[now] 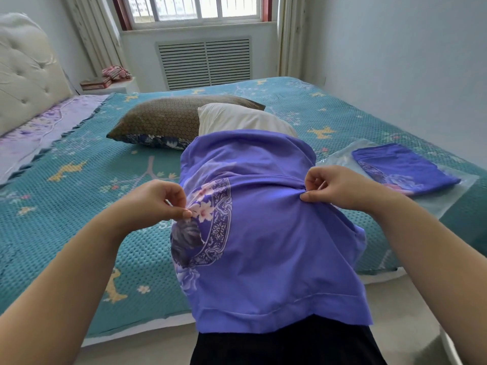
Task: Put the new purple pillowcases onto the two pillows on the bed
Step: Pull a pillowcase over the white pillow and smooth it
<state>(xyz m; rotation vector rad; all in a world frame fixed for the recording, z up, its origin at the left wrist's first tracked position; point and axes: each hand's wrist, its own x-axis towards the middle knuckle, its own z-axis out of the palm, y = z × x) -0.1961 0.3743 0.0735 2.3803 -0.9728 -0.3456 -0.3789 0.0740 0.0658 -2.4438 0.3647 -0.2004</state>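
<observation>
Left hand (pixel 158 201) grip: thumb and curled fingers pinch the floral-printed side of the purple pillowcase (pixel 263 246); right hand (pixel 340 188) grip pinches a gathered fold of the plain side. Fabric is thin, smooth, softly creased; hemmed open end hangs nearest, past the bed's near edge, over dark clothing (pixel 290 349). Case covers most of a white pillow (pixel 237 119), whose far end shows bare, plump and rounded. Long axis runs from the person away across the bed (pixel 66 206), closed end pointing far. Bed cover is teal, waffle-textured, with yellow animal and flower motifs; wide flat stretch of it lies left of the hands. Right, near the bed's side edge, a second purple pillowcase (pixel 403 169) lies folded flat on a clear plastic bag (pixel 448 201). Beyond, touching the white pillow, a brown honeycomb-patterned pillow (pixel 163 118) lies crosswise, blue floral underside showing. Tufted cream headboard (pixel 23 75) far left; slatted radiator cover (pixel 204 64) under the window (pixel 195 7).
</observation>
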